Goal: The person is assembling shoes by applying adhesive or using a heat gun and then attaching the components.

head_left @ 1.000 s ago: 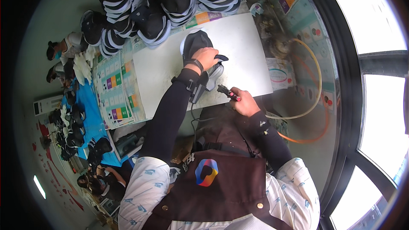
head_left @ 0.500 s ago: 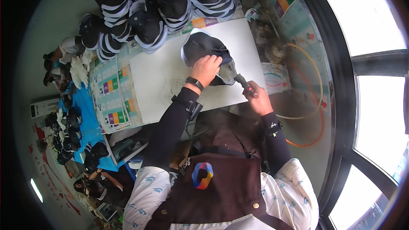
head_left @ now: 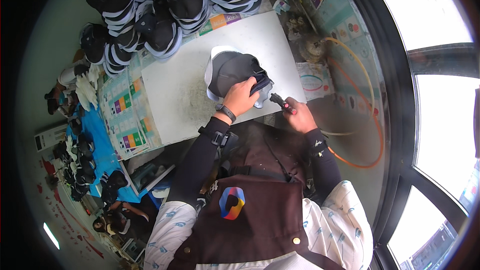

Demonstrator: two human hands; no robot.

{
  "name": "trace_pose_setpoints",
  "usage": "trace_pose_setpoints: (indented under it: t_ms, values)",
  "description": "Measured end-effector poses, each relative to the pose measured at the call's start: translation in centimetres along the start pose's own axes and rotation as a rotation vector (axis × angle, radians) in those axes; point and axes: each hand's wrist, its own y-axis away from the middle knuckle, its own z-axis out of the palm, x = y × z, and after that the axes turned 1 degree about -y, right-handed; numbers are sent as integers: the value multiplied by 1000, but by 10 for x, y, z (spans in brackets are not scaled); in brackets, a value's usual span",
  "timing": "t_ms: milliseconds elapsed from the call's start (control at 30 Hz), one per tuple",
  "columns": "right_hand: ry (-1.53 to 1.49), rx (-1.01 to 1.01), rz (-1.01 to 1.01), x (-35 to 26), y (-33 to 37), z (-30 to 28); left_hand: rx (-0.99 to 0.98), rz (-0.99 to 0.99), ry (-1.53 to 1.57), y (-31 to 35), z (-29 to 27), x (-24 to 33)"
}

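Note:
A black shoe upper (head_left: 231, 70) with a pale blue-white edge lies tilted on a white board (head_left: 175, 97). My left hand (head_left: 239, 99) grips its folded dark opening, fingers closed over the fabric. To the right, my right hand (head_left: 302, 117) is wrapped round a small black hand tool with red parts (head_left: 278, 101), which looks like a spray gun. The tool's tip points at the pale lining of the upper, a short gap away. Part of the upper is hidden under my left fingers.
Stacks of similar uppers (head_left: 155, 30) stand along the board's far side. Printed sheets (head_left: 122, 102) cover the table at left. A yellow and orange hose (head_left: 382, 130) loops at right, before a window frame (head_left: 407, 135). Another person (head_left: 122, 217) is at lower left.
The view has shifted slightly. The upper has turned in my left hand, and the tool has drawn back from its edge, leaving a gap between them.

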Motion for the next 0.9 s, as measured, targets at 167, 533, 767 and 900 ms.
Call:
trace_pose_setpoints:
  t_ms: [167, 533, 767, 900]
  values:
    - [52, 53, 24, 4, -4, 3, -32, -78, 52, 16, 0, -4]
    - [26, -30, -3, 2, -2, 9, 33, -142, 54, 54, 2, -8]
    - [-24, -55, 42, -2, -1, 4, 18, -156, 29, 69, 8, -6]
    - [-51, -98, 37, -1, -3, 4, 0, -173, 25, 75, 9, -5]
